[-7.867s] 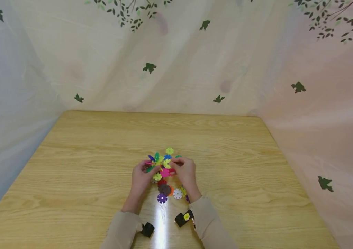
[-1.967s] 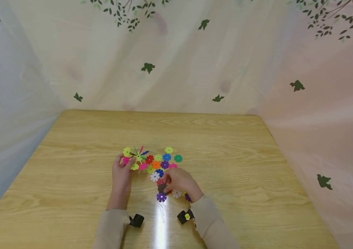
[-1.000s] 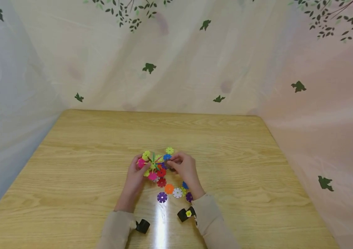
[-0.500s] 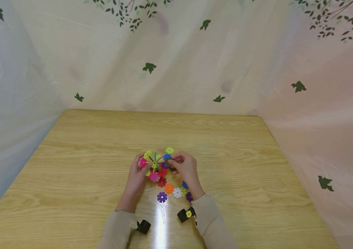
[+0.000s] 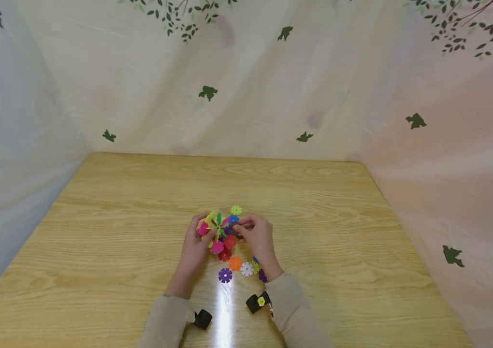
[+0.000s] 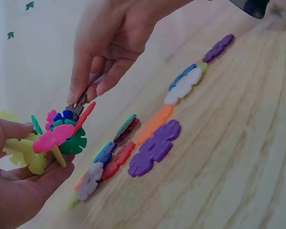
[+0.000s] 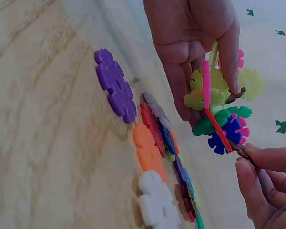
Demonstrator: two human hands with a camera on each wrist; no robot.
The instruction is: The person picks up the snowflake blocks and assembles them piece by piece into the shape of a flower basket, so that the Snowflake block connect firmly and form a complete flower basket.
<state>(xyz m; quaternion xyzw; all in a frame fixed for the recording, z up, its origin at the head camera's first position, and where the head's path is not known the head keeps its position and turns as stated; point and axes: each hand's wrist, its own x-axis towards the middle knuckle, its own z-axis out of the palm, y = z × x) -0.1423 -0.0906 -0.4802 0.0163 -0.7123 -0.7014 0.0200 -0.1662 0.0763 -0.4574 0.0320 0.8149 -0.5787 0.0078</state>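
Observation:
My left hand [image 5: 194, 249] holds a cluster of interlocked plastic snowflake discs [image 5: 218, 227], raised over the table. Yellow, pink, green, red and blue discs stick out of it at various angles. Between thumb and fingertips, my right hand [image 5: 258, 240] pinches a dark brown snowflake disc [image 6: 76, 109]. In the right wrist view this brown disc [image 7: 240, 151] meets the edge of the cluster, by a red disc [image 7: 218, 130] and a blue disc [image 7: 226, 136]. The left thumb lies along the cluster's near side, with fingers beneath it.
Loose snowflake discs lie flat below the hands: purple [image 5: 225, 275], orange [image 5: 235, 264], white [image 5: 247, 269] and red [image 5: 224, 254], with several others partly hidden. A yellow-green disc [image 5: 236, 210] lies farther back. The wooden table [image 5: 338, 217] meets a printed curtain [image 5: 255, 96] behind.
The right hand picked the brown disc off the table and brought it up to the cluster. The left hand, farther left two seconds ago, came back right; lately the cluster has turned slightly.

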